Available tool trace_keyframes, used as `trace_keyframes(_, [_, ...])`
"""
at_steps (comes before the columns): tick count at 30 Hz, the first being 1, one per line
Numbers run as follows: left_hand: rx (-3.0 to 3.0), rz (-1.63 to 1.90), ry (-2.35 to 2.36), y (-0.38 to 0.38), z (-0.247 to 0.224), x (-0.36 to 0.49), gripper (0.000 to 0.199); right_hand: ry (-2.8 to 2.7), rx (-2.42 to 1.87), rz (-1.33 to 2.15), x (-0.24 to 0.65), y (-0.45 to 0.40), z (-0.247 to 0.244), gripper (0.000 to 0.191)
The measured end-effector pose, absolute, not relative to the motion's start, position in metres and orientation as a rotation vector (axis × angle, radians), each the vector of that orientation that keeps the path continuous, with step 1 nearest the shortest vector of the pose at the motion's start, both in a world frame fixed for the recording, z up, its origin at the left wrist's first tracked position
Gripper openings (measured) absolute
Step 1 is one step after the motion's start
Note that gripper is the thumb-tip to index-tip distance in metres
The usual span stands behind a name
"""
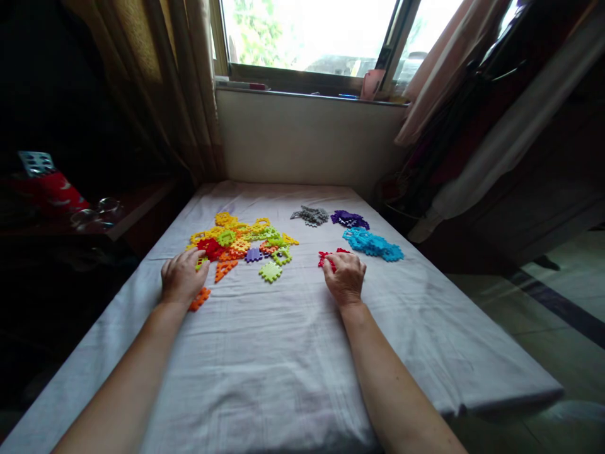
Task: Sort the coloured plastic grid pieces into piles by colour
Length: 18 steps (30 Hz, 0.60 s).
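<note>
My left hand (183,277) rests at the near left side of a mixed pile of toothed plastic building tiles. Its thumb and fingers are closed about a lime-green tile (200,262). Just beyond the fingertips lie red tiles (210,248), and an orange tile (200,299) sits beside the wrist. To the right, my right hand (346,277) bends its fingers over a small red group, pinching a red tile (326,258) that it partly hides. Yellow tiles (227,219), orange tiles (225,268), a purple tile (254,255) and a pale green tile (271,272) fill the mixed pile.
Sorted heaps of grey tiles (312,215), dark purple tiles (350,219) and light blue tiles (373,244) lie beyond my right hand. A pale cloth (265,372) covers the surface. Drinking glasses (97,214) stand on a side table at left. Hanging clothes are at right.
</note>
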<state>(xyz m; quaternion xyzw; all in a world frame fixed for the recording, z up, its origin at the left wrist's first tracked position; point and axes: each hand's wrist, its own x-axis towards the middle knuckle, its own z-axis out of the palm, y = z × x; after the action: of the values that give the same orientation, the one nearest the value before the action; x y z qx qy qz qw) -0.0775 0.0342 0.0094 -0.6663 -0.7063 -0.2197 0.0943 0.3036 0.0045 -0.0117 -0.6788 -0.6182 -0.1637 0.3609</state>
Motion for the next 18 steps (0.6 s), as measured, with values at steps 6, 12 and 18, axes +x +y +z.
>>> trace_keyframes(6, [-2.004,-0.195,-2.189,0.068,0.033,-0.081,0.039,-1.673,-1.628,-0.395,0.295,0.004,-0.016,0.017])
trace_keyframes(12, [-2.055,-0.073,-2.108,0.07,0.04,-0.081,0.034,-1.632,-1.603,-0.321,0.302,0.003,-0.019,0.017])
trace_keyframes(18, [-2.035,-0.107,-2.098,0.061,0.041,-0.088,0.033,-1.544,-1.645,-0.206,0.309,0.004,-0.016,0.023])
